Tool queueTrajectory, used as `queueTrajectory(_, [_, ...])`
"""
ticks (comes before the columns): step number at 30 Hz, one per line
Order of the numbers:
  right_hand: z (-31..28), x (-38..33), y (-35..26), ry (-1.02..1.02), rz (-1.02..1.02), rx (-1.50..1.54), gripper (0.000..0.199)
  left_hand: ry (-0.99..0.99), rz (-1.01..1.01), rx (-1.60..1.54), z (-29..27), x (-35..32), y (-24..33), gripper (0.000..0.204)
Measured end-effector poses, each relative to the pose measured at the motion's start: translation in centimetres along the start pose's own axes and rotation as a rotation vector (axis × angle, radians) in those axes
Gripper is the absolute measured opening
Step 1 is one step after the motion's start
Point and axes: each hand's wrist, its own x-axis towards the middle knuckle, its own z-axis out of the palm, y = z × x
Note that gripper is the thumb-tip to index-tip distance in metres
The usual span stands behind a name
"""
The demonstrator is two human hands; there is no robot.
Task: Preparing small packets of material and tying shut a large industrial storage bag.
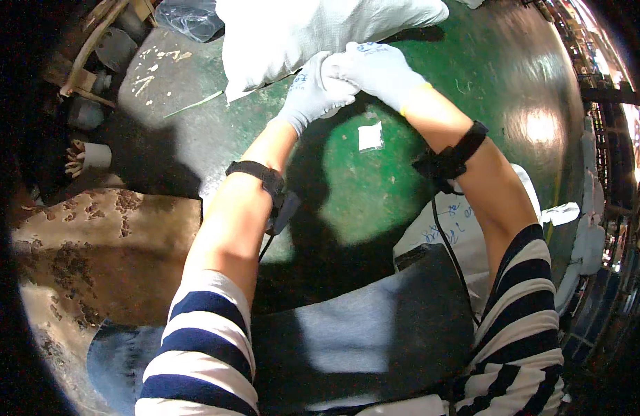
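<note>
Both our arms (pixel 230 222) stretched far, bent inward. Gloved left hand (pixel 312 93) and right hand (pixel 382 69) curled up against each other, can't tell if we're pinching anything. White sack (pixel 299 35) lies just beyond hands, white packet (pixel 369 137) nearer us on green floor (pixel 361 208).

White sack (pixel 285 41), green floor (pixel 372 191), navy-and-white striped sleeves (pixel 202 347)

- Sack (pixel 285 48): white, bulging, lying down, one corner pointed.
- Left glove (pixel 305 97): pale grey, worn, at sack's near edge.
- Right glove (pixel 388 73): matching, yellow-edged cuff, worn, meeting left glove beside sack.
</note>
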Motion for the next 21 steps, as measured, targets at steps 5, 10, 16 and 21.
queueTrajectory(5, [1.6,-0.6,2.0,0.101,-0.085,-0.143,0.028,-0.017,-0.035,-0.079,0.7,0.5,1.6,0.101])
queueTrajectory(10, [-0.8,-1.9,2.4,0.434,0.049,0.436,0.037,0.040,-0.004,-0.046,-1.5,0.8,1.0,0.089])
queueTrajectory(16, [13.3,-7.7,6.8,0.222,0.186,0.027,0.033,-0.198,-0.094,-0.463,-1.4,-0.8,0.1,0.070])
queueTrajectory(21, [26.4,-16.9,8.8,0.065,0.675,0.163,0.066,0.228,-0.035,0.017,-5.3,-0.5,2.9,0.051])
